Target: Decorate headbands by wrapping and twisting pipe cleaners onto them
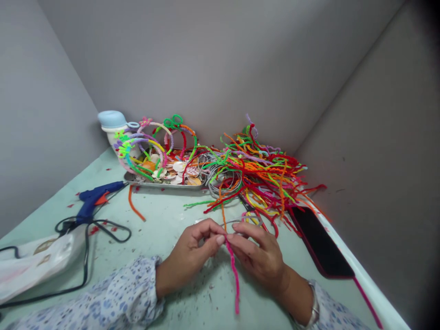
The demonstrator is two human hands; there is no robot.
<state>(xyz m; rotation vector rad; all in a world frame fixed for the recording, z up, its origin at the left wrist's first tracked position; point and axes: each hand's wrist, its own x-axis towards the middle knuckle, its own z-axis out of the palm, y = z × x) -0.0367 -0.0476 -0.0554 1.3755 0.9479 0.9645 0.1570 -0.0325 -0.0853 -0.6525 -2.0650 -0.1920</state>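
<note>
My left hand (192, 254) and my right hand (257, 254) meet over the pale green table (165, 220), fingertips pinched together. Between them they hold a pink pipe cleaner (234, 275) that hangs down toward me, along with a thin grey wire hoop (237, 222) that is partly hidden by the fingers. Just beyond the hands lies a big tangled heap of pipe cleaners (261, 174) in red, orange, green and yellow. Both wrists show floral-print sleeves.
A metal tray (161, 183) of shells and finished wrapped hoops sits at the back, with a white jar with a blue lid (112, 123) behind it. A blue glue gun (94, 199) and its black cord lie left. A dark phone (321, 245) lies right. A white bag (34, 263) rests at far left.
</note>
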